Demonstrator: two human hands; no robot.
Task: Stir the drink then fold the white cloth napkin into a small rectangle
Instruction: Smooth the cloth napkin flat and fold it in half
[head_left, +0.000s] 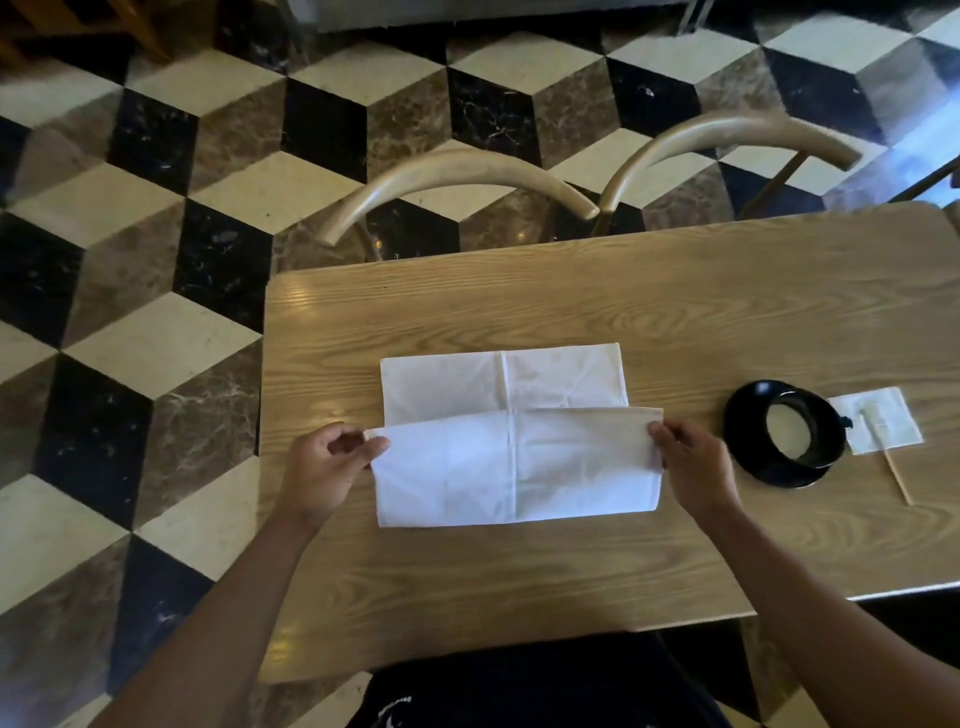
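Note:
The white cloth napkin (511, 441) lies on the wooden table (571, 571), its near half lifted and partly laid over the far half. My left hand (324, 467) pinches the raised flap's left corner. At the flap's right corner my right hand (691, 467) pinches the cloth. A black cup with a pale drink (792, 432) stands on a black saucer (748, 457) to the right. Beside it a wooden stirrer (891, 467) rests on a small paper napkin (878, 421).
Two curved wooden chair backs (457, 179) (727, 135) stand at the table's far side. The floor (156, 260) is a checkered cube pattern. The table's left edge is close to my left hand.

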